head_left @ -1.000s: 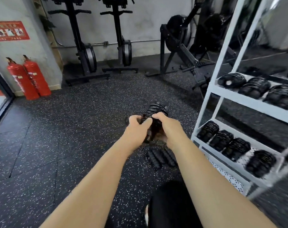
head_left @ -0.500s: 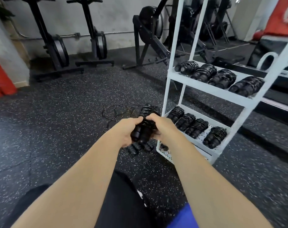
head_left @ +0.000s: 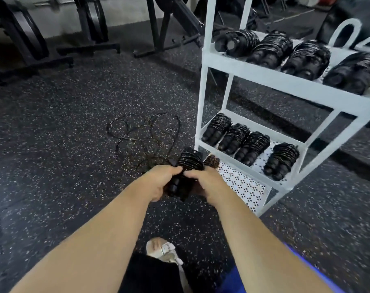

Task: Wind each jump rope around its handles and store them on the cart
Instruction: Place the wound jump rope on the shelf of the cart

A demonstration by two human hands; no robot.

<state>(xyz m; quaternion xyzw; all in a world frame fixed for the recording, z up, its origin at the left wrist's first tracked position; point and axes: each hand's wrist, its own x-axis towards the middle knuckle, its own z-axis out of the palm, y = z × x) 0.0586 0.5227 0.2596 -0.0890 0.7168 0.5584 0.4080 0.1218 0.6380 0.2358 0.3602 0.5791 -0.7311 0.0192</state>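
Both hands meet on wound jump rope bundle, just off cart's front-left corner, above floor. Left hand grips bundle's near end; right hand curls round its right side. Loose rope lies tangled on floor beyond. Wound bundles line cart's middle shelf; more on upper shelf.

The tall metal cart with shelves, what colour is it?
White. The tall metal cart shows best in the head view.

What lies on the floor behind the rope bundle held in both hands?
A loose jump rope lies there in loops. The bundle and the left hand cover its near part, so no handles show.
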